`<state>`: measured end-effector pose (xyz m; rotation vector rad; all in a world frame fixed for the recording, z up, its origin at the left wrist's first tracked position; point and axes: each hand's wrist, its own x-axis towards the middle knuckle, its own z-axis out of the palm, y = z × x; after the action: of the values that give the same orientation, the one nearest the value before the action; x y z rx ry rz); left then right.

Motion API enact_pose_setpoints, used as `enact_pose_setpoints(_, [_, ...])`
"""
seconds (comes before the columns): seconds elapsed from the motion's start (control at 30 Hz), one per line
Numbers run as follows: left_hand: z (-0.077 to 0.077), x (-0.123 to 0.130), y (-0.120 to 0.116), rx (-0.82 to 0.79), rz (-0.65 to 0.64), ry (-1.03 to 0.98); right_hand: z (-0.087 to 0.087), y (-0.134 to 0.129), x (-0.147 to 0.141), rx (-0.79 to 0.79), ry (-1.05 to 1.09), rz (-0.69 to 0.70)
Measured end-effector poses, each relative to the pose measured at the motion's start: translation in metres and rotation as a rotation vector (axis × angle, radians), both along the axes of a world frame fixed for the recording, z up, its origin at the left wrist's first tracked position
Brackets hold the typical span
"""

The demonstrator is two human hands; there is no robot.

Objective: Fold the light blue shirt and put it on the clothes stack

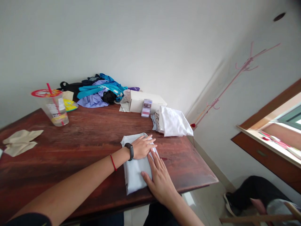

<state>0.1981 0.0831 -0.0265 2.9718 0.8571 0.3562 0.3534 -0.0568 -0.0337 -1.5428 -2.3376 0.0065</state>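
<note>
A light grey cloth [136, 177], folded into a flat rectangle, lies at the front edge of the dark wooden table [94, 138]. Across its upper part rests my left hand [142, 147], palm down with the fingers spread; a black watch and a red string circle that wrist and forearm. My right hand [160, 175] lies flat on the cloth's right side, fingers stretched out and thumb apart, its fingertips close to my left hand. Neither hand grips the cloth. Behind it to the right, a stack of folded cloths [177, 121] has a white one on top.
A white box [148, 99] stands behind the stack. Crumpled clothes [101, 89] lie against the wall. At the left are a plastic cup [55, 108] with a red straw, a yellow packet [70, 105] and a crumpled napkin [22, 141]. A person's leg [249, 191] shows lower right.
</note>
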Motion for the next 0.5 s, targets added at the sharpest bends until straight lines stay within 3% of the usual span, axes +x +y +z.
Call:
enact_pose_setpoints(0.13, [-0.005, 0.0, 0.002, 0.025, 0.016, -0.012, -0.013, -0.004, 0.002, -0.055, -0.066, -0.084])
enact_pose_setpoints(0.3, [-0.006, -0.001, 0.002, 0.006, 0.072, -0.003, -0.008, -0.007, -0.002, -0.072, -0.137, -0.123])
enact_pose_setpoints(0.5, [-0.001, -0.013, 0.018, -0.167, 0.266, -0.007, -0.003, -0.02, -0.003, -0.055, -0.163, 0.05])
